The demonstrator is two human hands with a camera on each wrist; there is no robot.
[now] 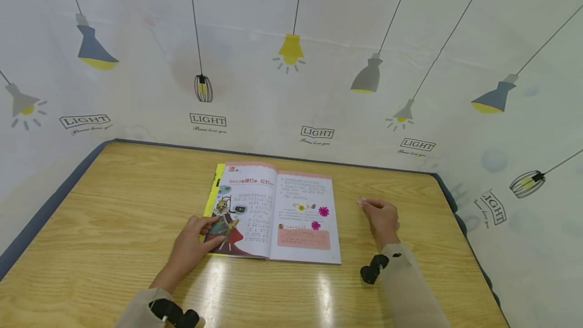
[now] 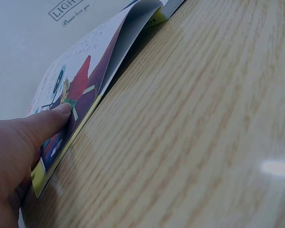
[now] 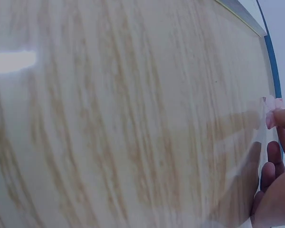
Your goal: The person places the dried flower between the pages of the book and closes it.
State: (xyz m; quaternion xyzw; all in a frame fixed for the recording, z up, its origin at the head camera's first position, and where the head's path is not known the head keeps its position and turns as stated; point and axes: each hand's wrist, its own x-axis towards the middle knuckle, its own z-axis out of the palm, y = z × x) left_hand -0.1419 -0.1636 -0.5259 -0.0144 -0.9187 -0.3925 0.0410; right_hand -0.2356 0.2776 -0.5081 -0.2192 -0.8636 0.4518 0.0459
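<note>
An open book (image 1: 304, 201) lies on the table, with an illustrated left page and a text-filled right page. My left hand (image 1: 193, 242) grips its left edge, the thumb (image 2: 50, 122) on the illustrated page and the other fingers at or beneath the edge. Two magenta flowers (image 1: 323, 211) show on the right page; whether they are loose or printed I cannot tell. To the right of the book, my right hand (image 1: 381, 218) pinches a small pale pink piece (image 3: 270, 101) between thumb and fingertip. The piece looks thin and petal-like, and the fingers partly hide it.
The wood-grained table (image 1: 114, 206) has a dark blue edge (image 1: 273, 155) along the back and sides. Behind it hangs a white sheet (image 1: 255, 9) printed with lamps. A yellow cover (image 1: 214, 191) sticks out past the left page.
</note>
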